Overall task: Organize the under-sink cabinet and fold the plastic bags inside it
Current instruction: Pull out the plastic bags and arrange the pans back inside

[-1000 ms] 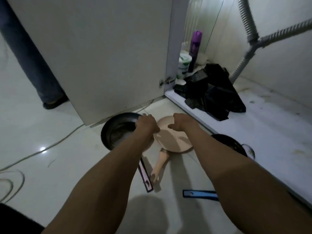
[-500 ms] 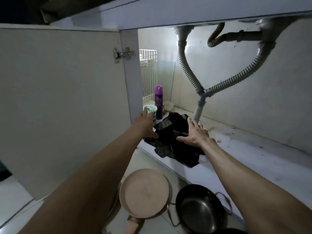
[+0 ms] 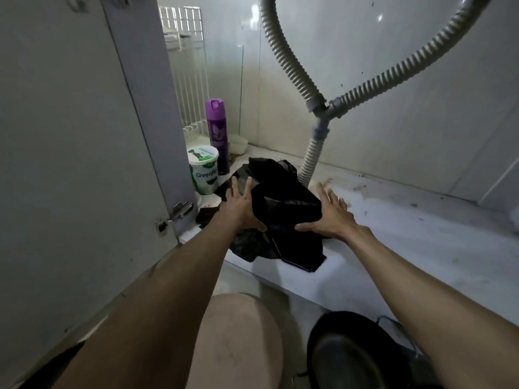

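your left hand (image 3: 238, 211) lies flat on the left side of the crumpled heap of black plastic bags (image 3: 283, 203). its fingers are straight and spread, and its thumb reaches across the front of the heap. your right hand (image 3: 334, 217) is at the heap's right edge, fingers also straight and fanned out over the white cabinet floor (image 3: 415, 248), with the thumb pressed against the black plastic. neither hand has curled round the bags; both are flat, with the heap between them.

the bags sit on the cabinet floor near its front left corner, one flap hanging just over the front lip. just behind and left of them stands a white round tub with a green label (image 3: 203, 172), and behind that an upright purple spray can (image 3: 216, 133). a small white dish (image 3: 238, 143) sits beside the can towards the back wall. a white wire rack (image 3: 188, 66) leans against the left wall. two grey ribbed drain hoses (image 3: 289, 63) meet at a joint above the bags and drop as one to the floor just behind the heap.

the grey cabinet door (image 3: 70, 164) stands open on your left. below the cabinet lip, a round pink pan (image 3: 241, 341) and a black pan (image 3: 351, 357) lie side by side under your forearms.
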Demonstrator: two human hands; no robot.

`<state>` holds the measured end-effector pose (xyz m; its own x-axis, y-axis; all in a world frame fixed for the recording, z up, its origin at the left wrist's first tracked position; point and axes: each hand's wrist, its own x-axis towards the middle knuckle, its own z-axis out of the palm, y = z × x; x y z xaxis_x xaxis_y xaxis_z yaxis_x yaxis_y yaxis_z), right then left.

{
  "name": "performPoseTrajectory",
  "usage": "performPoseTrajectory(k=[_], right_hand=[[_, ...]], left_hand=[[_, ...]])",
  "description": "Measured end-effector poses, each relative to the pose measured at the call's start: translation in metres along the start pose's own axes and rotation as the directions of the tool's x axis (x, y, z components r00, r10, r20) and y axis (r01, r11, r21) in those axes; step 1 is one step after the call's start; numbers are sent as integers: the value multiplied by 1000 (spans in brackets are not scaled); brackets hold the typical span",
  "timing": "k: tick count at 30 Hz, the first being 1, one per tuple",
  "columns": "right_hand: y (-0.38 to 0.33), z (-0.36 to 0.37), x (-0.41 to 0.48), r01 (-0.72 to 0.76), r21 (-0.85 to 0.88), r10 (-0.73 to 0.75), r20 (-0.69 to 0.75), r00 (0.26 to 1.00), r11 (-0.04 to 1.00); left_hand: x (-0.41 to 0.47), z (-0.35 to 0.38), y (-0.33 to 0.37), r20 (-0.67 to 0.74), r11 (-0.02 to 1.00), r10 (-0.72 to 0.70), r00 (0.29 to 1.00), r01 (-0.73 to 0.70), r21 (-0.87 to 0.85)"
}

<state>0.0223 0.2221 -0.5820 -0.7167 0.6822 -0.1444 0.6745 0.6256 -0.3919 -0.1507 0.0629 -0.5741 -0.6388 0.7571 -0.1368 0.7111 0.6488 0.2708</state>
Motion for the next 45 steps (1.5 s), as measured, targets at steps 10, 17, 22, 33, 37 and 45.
performPoseTrajectory(k=[10,17,22,33,37,45], right_hand=[[-10,79,74,-75,-56,84,188,979,996],[-9,113,45,-103,-35,100,-79,992,994],[-12,124,10,-83,87,103,-257,961,993],[13,32,-97,-307,51,294,-473,831,950],[16,-2,-144,-385,38,345,-535,771,922],[47,-63,-270,-576,57,461,-665,587,816]], left_hand=[[96,54,-39,303,996,54,952,-30,-85],[100,93,-34,80,977,201,976,-193,-93],[74,104,5,-84,945,288,954,-297,-140],[-8,70,102,-141,815,464,874,-484,-318],[-40,46,139,-124,761,530,839,-535,-367],[-135,27,239,-139,590,710,691,-691,-419]])
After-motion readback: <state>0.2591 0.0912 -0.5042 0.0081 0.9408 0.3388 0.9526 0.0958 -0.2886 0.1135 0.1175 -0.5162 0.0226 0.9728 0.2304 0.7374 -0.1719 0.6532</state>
